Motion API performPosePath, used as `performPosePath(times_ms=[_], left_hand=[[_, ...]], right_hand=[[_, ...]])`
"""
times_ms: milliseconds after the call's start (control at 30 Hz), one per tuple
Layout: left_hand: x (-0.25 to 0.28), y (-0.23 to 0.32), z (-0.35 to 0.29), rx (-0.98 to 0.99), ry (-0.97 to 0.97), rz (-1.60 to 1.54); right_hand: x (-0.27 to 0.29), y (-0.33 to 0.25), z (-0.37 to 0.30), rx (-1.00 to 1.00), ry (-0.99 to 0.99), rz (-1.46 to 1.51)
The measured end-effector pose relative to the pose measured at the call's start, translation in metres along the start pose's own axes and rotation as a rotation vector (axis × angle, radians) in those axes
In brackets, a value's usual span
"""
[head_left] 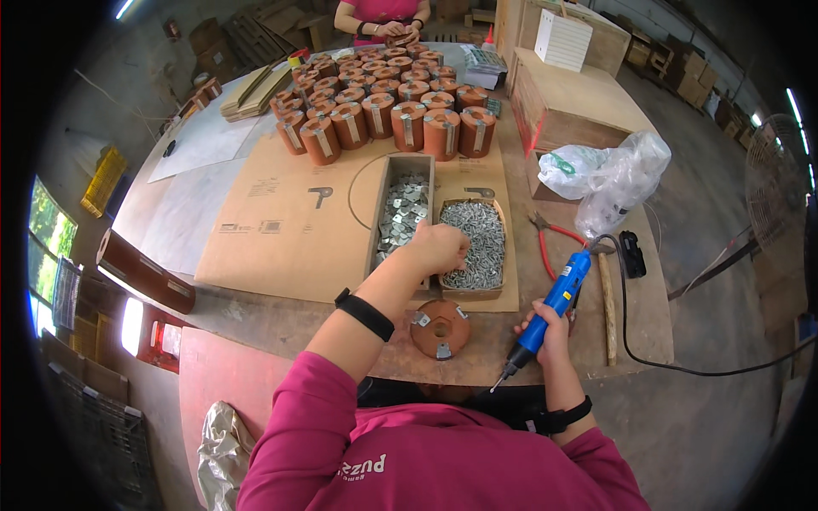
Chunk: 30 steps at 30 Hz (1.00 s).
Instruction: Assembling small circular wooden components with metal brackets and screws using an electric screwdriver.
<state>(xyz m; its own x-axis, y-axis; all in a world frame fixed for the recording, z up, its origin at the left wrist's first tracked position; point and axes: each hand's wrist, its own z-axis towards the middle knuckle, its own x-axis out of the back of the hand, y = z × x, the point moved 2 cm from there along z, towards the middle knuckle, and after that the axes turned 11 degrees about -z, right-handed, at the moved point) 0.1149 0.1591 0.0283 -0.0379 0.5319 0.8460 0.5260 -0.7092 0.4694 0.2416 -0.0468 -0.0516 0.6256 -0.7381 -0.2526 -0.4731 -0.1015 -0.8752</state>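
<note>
My right hand (548,332) is wrapped round a blue corded electric screwdriver (558,298), its bit pointing down toward me. At the near left edge of a cardboard box of small silver screws (477,241), my left hand (441,249) is bent with its fingers curled in. What its fingertips pinch, if anything, is hidden. Beside that box stands a long grey tray (380,226) of small metal brackets (406,209), partly covered by my left hand. Directly before me lies a round reddish-brown piece (440,330) with a centre hole and metal brackets on its face.
Several reddish-brown cylinders (366,111) crowd the far cardboard sheet (273,213). Red-handled pliers (545,243), a wooden stick (607,308) and plastic bags (613,175) lie right. The screwdriver cord (682,370) trails right. Another person's hands (400,36) work at the far end.
</note>
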Motion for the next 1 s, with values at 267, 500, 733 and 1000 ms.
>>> performPosePath(times_ms=[267, 500, 733, 1000], left_hand=[[-0.008, -0.001, 0.001, -0.034, 0.133, 0.010], [-0.016, -0.002, 0.008, 0.010, -0.006, 0.124], [-0.016, -0.018, 0.007, -0.094, 0.092, -0.043], [-0.016, -0.009, 0.008, -0.076, 0.040, 0.065]], right_hand=[[0.003, 0.002, 0.001, -0.014, 0.005, -0.023], [0.002, 0.003, 0.001, -0.001, 0.008, -0.026], [0.002, 0.004, 0.001, 0.001, 0.006, -0.015], [0.001, 0.001, -0.001, -0.004, 0.012, -0.019]])
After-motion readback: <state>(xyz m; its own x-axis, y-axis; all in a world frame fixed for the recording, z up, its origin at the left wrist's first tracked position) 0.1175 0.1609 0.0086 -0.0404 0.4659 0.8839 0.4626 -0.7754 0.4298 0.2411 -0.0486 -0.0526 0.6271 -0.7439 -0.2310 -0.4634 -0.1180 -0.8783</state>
